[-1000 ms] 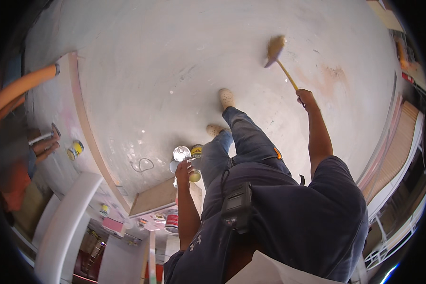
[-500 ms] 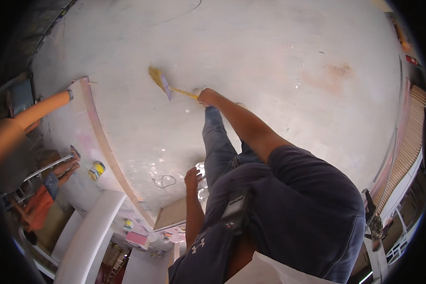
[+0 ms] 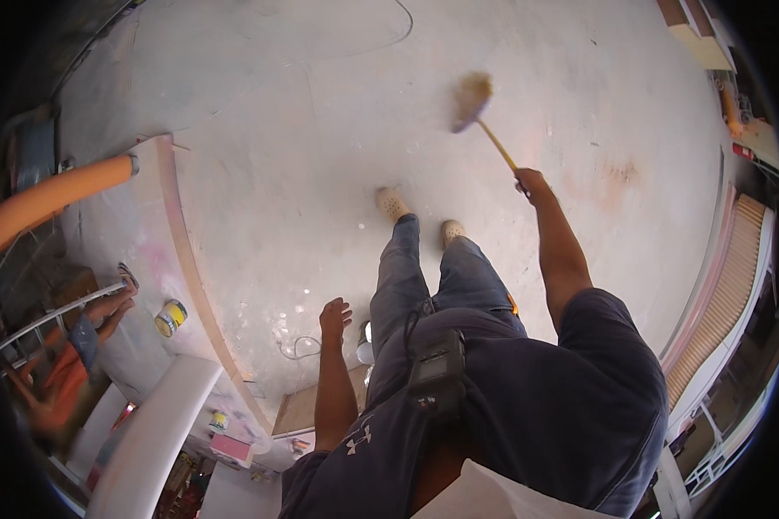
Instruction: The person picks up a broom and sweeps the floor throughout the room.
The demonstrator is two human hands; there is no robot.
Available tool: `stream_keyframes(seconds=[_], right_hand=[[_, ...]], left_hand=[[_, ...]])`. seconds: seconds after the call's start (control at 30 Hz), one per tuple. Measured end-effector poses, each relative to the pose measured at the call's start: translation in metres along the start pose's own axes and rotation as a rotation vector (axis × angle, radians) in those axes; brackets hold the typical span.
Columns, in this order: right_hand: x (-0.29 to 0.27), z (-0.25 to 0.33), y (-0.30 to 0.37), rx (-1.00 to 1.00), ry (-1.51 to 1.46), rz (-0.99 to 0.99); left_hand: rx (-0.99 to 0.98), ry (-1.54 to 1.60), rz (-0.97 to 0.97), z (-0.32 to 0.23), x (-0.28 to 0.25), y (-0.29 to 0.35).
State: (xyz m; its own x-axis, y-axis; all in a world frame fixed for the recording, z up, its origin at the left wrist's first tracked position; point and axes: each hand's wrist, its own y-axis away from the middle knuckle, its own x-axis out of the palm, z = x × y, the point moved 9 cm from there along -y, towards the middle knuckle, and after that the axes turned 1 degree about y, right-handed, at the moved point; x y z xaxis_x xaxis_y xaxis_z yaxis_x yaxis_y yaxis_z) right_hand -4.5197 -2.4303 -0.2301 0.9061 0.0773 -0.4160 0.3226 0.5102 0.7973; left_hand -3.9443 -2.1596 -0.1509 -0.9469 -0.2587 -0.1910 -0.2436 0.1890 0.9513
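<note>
My right hand (image 3: 530, 182) is wrapped round the yellow handle of a short broom (image 3: 498, 145), with the arm stretched ahead and to the right. The broom's tan bristles (image 3: 473, 91) are smeared by motion, and a purplish band joins them to the handle. Whether they touch the pale, stained floor (image 3: 320, 156) I cannot tell. My left hand (image 3: 335, 317) hangs by my left side, empty, its fingers loosely bent and a little apart. My feet, in beige clogs (image 3: 391, 204), stand between the two hands.
A thin cable (image 3: 301, 348) lies looped near my left hand. Along the left run a low wooden edge (image 3: 180, 233), a yellow can (image 3: 170, 318), an orange tube (image 3: 61, 208) and a white rounded panel (image 3: 160, 432). A person in orange (image 3: 65, 376) is beyond. A ribbed tan panel (image 3: 718, 294) stands right.
The broom has swung from ahead-left to ahead-right in my right hand. My left hand has shifted slightly left, and both my feet have come into view.
</note>
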Motion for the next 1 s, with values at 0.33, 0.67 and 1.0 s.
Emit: stream_keyframes(seconds=[0.33,0.67,1.0], right_hand=[[0.041,0.072,0.048,-0.114,-0.214,0.050],[0.097,0.136,-0.055,-0.104,-0.450,0.164],[0.166,0.294,-0.145,-0.171,-0.177,0.383]], left_hand=[[0.034,0.015,0.037,-0.042,0.004,-0.019],[-0.055,-0.026,-0.046,-0.057,-0.001,-0.013],[-0.113,-0.030,-0.121,-0.131,0.051,0.019]])
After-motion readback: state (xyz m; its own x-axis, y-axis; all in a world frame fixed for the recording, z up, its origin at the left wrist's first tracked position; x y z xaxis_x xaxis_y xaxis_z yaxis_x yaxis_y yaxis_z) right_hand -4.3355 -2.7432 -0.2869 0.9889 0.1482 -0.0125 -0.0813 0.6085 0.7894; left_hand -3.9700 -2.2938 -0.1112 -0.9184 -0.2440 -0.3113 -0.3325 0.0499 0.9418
